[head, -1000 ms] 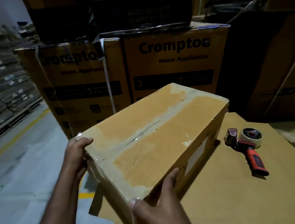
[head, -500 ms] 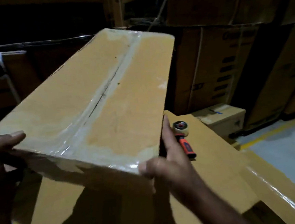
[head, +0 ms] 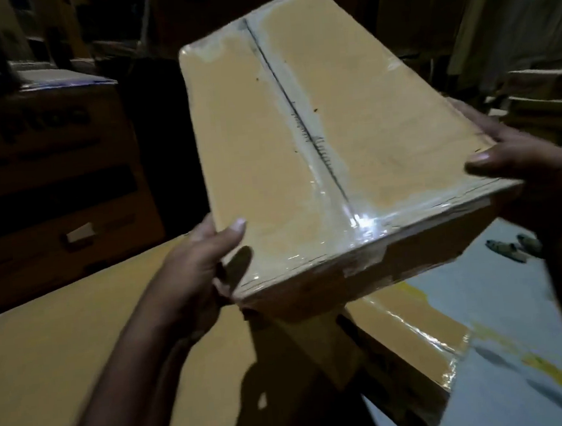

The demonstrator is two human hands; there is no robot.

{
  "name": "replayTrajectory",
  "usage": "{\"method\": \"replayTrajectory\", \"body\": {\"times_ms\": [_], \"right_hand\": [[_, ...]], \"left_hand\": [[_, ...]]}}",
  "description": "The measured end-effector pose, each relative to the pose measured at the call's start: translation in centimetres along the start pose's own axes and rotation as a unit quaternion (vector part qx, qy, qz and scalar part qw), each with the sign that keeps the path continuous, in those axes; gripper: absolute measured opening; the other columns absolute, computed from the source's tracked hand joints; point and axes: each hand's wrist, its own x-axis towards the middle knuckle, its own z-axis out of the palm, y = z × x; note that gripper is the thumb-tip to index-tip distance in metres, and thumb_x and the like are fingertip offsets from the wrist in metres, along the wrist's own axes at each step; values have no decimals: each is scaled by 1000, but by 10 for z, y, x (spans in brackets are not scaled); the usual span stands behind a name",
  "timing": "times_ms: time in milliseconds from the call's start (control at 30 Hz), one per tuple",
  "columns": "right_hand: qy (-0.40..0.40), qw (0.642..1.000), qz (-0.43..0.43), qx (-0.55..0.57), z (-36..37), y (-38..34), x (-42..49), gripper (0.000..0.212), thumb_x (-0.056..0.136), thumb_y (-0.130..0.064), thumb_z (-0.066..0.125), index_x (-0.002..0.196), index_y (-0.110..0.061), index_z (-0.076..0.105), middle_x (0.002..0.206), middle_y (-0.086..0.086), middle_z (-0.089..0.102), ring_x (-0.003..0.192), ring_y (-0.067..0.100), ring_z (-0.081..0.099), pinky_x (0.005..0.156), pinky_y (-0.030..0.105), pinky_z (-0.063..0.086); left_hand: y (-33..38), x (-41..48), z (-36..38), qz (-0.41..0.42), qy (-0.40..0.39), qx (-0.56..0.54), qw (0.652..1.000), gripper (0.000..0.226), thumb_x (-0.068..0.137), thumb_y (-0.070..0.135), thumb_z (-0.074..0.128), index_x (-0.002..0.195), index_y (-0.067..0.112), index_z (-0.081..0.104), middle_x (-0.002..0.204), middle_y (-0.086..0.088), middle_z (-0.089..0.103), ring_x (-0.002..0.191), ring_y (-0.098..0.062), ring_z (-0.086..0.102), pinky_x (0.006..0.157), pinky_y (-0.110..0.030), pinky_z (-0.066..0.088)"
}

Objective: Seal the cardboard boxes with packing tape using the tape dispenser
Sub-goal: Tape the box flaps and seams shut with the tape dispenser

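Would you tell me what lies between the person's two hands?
The taped cardboard box, gripped by the left hand and right hand, in the head view.

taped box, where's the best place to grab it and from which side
Take the box by its two long sides near the close end, one hand from each side, thumbs on top, as the left hand and right hand do. It is long and narrow, and glossy tape covers the centre seam and near edge, likely slicker than bare cardboard.
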Motion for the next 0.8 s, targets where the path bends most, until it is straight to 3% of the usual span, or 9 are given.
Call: {"method": "replayTrajectory", "body": {"times_ms": [67, 200, 267, 367, 533, 633, 667, 700, 800], "right_hand": [[28, 999, 41, -12, -64, 22, -9, 78, 92, 10, 31, 138, -49, 53, 122, -11, 71, 105, 19, 71, 77, 29, 61], [94, 983, 157, -7, -184, 77, -20, 73, 83, -2, 40, 147, -36, 48, 143, 11, 56, 126, 43, 56, 106, 64, 39], [110, 973, 203, -18, -230, 106, -16, 78, 73, -1, 52, 143, -36, 52, 138, 0, 60, 125, 34, 56, 103, 46, 43], [47, 957, 282, -42, -288, 152, -4, 69, 77, 13, 52, 132, -28, 57, 124, -7, 67, 108, 20, 66, 81, 28, 51], [52, 912, 396, -90, -349, 266, 10, 75, 75, 26, 40, 126, -24, 63, 113, 11, 70, 96, 39, 60, 69, 37, 37], [44, 899, 432, -55, -385, 353, 9, 85, 57, 19, 48, 124, -29, 69, 120, 21, 66, 96, 33, 31, 65, 37, 23], [55, 896, 439, -34, -394, 380, 10, 88, 52, 18, 48, 126, -25, 68, 118, 21, 68, 124, 68, 25, 69, 38, 27], [78, 888, 452, -27, -393, 392, 8, 90, 50, 20, 46, 128, -19, 67, 111, 20, 70, 92, 51, 56, 71, 39, 31], [185, 867, 461, -36, -375, 396, 4, 71, 63, 26, 36, 115, -8, 72, 79, 17, 59, 54, 20, 40, 51, 28, 29]], "left_hand": [[-15, 22, 49, 10, -47, 54, 997, 39, 94, 14, 65, 132, 22, 64, 90, -3, 66, 65, -10, 56, 45, -19, 38], [-84, 77, 141, 9, -58, 106, 993, 36, 96, 12, 68, 131, 20, 64, 115, -5, 75, 94, -21, 69, 60, -27, 49], [-122, 99, 190, -12, -41, 125, 991, 63, 84, 34, 78, 142, 20, 57, 132, -7, 67, 116, -29, 66, 78, -41, 61], [-185, 132, 248, -55, -21, 168, 984, 106, 66, 62, 75, 157, 23, 36, 158, 1, 45, 142, -23, 46, 112, -59, 42], [-278, 145, 320, -136, 15, 234, 963, 90, 93, 43, 71, 162, 21, 18, 165, -3, 26, 147, -25, 37, 116, -50, 41], [-325, 142, 344, -201, 24, 230, 952, 88, 96, 40, 68, 163, 22, 14, 162, -10, 33, 145, -28, 40, 117, -41, 38], [-337, 140, 349, -218, 19, 223, 950, 89, 97, 39, 67, 164, 21, 10, 165, -4, 29, 147, -24, 36, 117, -33, 34], [-347, 138, 355, -236, 12, 221, 946, 90, 98, 37, 66, 163, 18, 6, 166, -1, 25, 149, -22, 33, 115, -27, 32], [-374, 128, 368, -302, -7, 226, 926, 99, 96, 44, 67, 162, 12, 2, 161, -8, 38, 142, -26, 45, 109, -30, 43]]}}
